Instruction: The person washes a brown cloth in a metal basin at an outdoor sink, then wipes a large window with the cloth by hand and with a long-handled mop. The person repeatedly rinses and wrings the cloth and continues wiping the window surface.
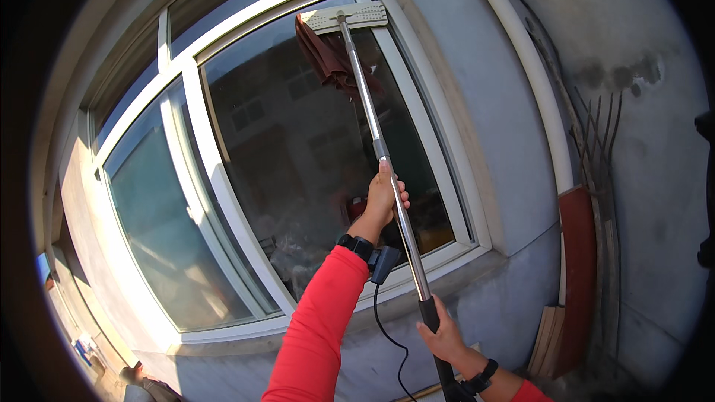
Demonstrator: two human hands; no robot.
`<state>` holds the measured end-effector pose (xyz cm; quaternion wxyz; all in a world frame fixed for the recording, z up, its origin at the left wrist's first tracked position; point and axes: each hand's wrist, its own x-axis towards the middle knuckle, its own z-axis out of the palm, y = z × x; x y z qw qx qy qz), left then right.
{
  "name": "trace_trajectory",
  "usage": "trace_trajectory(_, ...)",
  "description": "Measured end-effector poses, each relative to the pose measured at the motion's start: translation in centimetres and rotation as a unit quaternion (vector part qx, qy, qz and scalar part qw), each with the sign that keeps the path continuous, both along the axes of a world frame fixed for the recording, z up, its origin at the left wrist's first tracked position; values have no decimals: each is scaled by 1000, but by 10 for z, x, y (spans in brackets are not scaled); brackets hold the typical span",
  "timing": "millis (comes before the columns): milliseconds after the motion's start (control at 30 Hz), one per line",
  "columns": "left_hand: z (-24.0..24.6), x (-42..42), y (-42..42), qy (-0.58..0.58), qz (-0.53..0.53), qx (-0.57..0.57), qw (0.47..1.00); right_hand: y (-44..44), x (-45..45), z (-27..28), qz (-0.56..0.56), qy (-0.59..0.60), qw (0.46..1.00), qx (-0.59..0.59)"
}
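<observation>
A long telescopic flat mop leans up across the view, its metal pole [363, 92] running to a pale perforated flat head [366, 15]. My left hand [384, 192] is wrapped around the middle of the pole, just below a grey collar. Lower down, my right hand [447, 335] grips the black handle section [429, 312]. From the left end of the head hangs a brown-red cloth [329, 64], in loose folds over the glass. The head lies at the upper right part of a white-framed window pane [290, 123]. Whether the cloth also covers the head's underside is hidden.
A window sill [497, 262] juts out below the frame. To the right are a white drainpipe [536, 67], a pitchfork [600, 128], a red-brown board [575, 279] and wooden slats [546, 340]. A black cable [385, 329] hangs from my left wrist.
</observation>
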<state>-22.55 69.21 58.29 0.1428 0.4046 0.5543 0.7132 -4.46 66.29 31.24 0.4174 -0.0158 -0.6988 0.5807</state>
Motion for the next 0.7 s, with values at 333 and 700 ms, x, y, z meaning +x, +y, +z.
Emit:
trace_trajectory(333, 30, -5, -40, -19, -162, 35, 986, 3, 50, -28, 190, -52, 968, -154)
trace_trajectory(700, -14, 40, -20, 24, -242, -1, 970, 38, 96, -81, 82, -213, 973, -45)
